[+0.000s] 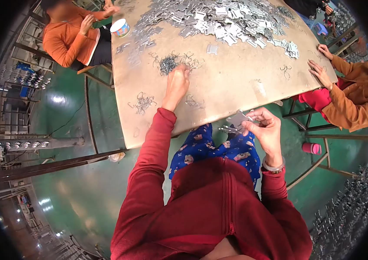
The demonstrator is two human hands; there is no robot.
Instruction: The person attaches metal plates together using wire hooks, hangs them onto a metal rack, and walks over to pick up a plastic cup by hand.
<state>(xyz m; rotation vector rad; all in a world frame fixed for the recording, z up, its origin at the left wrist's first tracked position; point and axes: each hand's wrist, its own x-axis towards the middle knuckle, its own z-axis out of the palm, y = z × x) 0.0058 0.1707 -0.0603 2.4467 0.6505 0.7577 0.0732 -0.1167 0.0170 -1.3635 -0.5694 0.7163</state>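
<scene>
My left hand (177,85) reaches over the table to the edge of a dark heap of tiny metal pieces (167,66). Its fingers are drawn together, and whatever they pinch is hidden. Bent wire hooks (191,60) lie scattered beside that heap. Just off the table's near edge, above my lap, my right hand (265,130) is closed on a flat metal plate (239,118), gripped between thumb and fingers. More metal shows under that plate, though I cannot tell how many pieces it is.
A big pile of metal plates (218,21) covers the far part of the table (227,86). Small groups of wire hooks (142,103) lie nearer me. A round tin (120,27) stands at the left edge. People in orange (69,37) and brown (353,97) sit either side.
</scene>
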